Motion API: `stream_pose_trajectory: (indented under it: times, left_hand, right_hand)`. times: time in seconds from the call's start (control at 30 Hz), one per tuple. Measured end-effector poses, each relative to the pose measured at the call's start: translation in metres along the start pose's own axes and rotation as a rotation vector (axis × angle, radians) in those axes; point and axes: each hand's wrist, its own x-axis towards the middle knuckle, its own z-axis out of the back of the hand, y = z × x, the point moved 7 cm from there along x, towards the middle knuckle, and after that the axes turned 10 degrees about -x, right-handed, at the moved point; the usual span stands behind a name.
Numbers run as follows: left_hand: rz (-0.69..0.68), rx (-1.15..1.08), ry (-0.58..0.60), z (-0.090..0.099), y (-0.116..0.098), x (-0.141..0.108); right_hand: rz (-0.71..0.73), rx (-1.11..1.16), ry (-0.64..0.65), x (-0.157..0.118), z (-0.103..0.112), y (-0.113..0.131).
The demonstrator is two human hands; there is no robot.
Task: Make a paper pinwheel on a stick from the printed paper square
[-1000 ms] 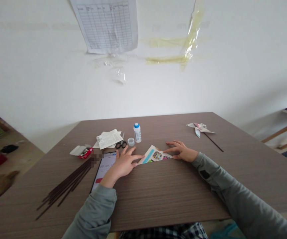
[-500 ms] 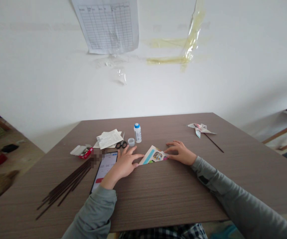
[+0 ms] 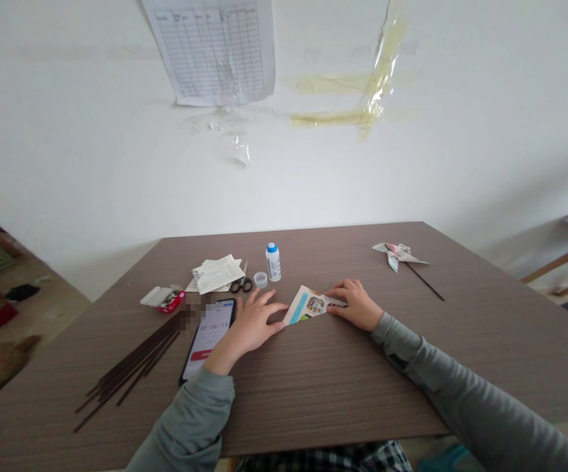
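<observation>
A printed sheet of paper (image 3: 312,305), folded into a triangle, lies on the table between my hands. My right hand (image 3: 357,305) pinches its right corner, the thumb in front and the fingers over the top. At the left corner is my left hand (image 3: 250,321), fingers spread, with the thumb tip at the paper's edge; whether it presses on the corner I cannot tell. Just behind the left hand lie black-handled scissors (image 3: 241,285) and a small clear cap (image 3: 260,280). A white bottle with a blue top (image 3: 273,262) stands upright beyond the paper.
A phone showing a timer (image 3: 210,334) lies beside my left forearm. Left of it are several thin dark sticks (image 3: 134,364), a small red box (image 3: 170,300) with its lid up, and stacked paper pieces (image 3: 218,274). A paper pinwheel on a stick (image 3: 398,254) rests at the far right.
My right hand has shifted slightly left and its fingers now cover more of the folded paper's right corner. The paper has moved slightly right; the left hand has barely moved.
</observation>
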Motion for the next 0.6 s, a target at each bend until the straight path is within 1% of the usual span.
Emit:
stream_pose_trajectory:
  times: [0.27, 0.47, 0.6]
  left_hand:
    - [0.039, 0.013, 0.033, -0.0036, 0.0, 0.0023]
    - [0.035, 0.001, 0.037, -0.0034, -0.0003, 0.0025]
    - [0.01, -0.025, 0.026, -0.0037, 0.0008, 0.0041]
  right_hand:
    - [-0.009, 0.032, -0.03, 0.0007, 0.0024, -0.0001]
    - [0.002, 0.058, -0.089, 0.0021, 0.0062, -0.0003]
    - [0.006, 0.066, -0.105, 0.0031, 0.0064, 0.0006]
